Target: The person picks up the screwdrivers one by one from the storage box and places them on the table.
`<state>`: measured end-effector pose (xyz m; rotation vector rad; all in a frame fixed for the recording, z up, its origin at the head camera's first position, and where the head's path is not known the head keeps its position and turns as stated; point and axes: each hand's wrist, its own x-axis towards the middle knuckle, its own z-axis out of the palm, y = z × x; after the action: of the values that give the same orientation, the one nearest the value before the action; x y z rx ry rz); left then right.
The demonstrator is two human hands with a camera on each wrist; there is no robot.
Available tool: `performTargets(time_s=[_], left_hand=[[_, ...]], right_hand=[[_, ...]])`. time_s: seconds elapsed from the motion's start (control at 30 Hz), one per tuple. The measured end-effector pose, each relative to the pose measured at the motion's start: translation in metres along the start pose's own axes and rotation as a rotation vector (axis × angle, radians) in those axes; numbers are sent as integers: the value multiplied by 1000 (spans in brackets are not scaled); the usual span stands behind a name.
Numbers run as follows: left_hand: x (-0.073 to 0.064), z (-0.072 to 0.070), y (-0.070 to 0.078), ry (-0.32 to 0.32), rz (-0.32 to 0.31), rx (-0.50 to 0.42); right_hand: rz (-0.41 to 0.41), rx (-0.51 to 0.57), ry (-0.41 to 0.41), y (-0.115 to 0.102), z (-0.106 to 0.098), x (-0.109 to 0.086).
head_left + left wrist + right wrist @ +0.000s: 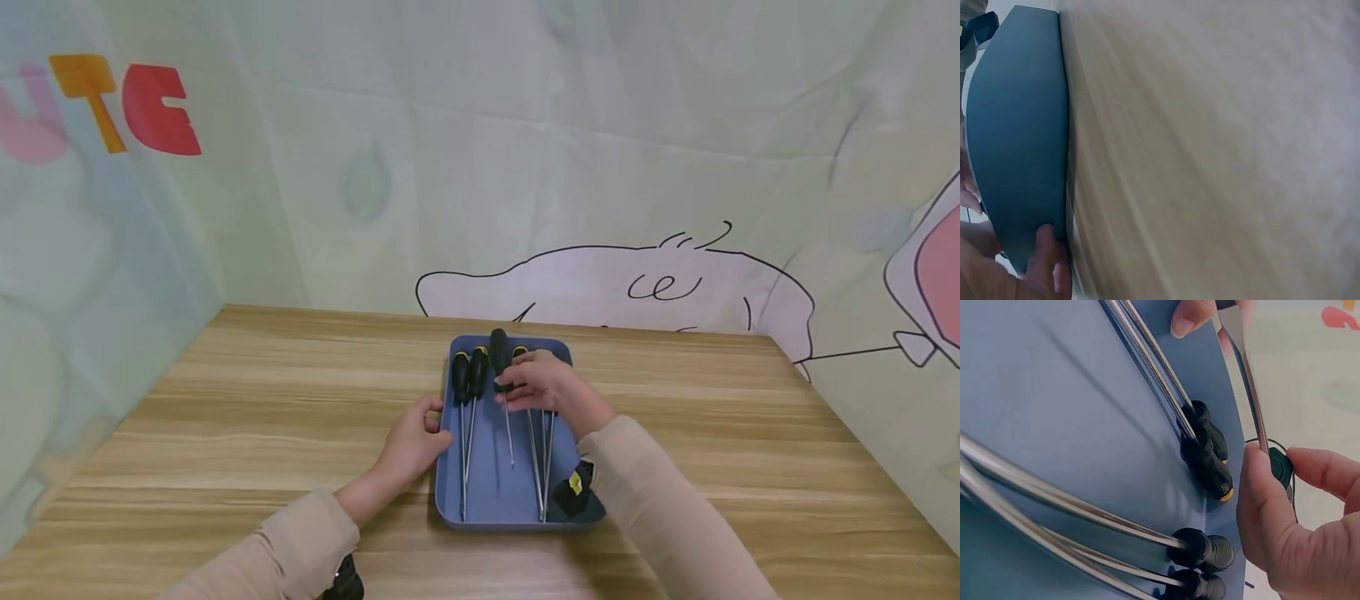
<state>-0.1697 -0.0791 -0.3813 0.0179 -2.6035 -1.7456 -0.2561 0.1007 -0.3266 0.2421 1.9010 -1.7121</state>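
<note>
My right hand [536, 382] holds a screwdriver [500, 350] by its black handle, pinched between thumb and fingers, with the shaft slanting down above the blue tray [491, 492]. In the right wrist view, that screwdriver's flat-tipped metal shaft [1250, 381] stands apart from the ones lying below. My left hand [416, 433] grips the tray's left side; the left wrist view shows fingers [1044, 256] against its outer wall. Two black-and-yellow screwdrivers [461, 379] lie along the tray's left. Several more screwdrivers [536, 467] lie at its right, their handles partly hidden by my right hand.
The tray rests on a wood-grain table [300, 375]. A printed cloth backdrop [375, 183] with letters and cartoon drawings stands behind and beside the table. The right wrist's black device [573, 492] hangs over the tray's near right corner.
</note>
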Motion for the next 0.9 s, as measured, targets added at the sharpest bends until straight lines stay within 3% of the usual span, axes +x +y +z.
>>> performTargets(time_s=[0.9], left_hand=[[1, 1, -2, 6, 9, 3]], right_hand=[[-49, 18, -28, -6, -18, -11]])
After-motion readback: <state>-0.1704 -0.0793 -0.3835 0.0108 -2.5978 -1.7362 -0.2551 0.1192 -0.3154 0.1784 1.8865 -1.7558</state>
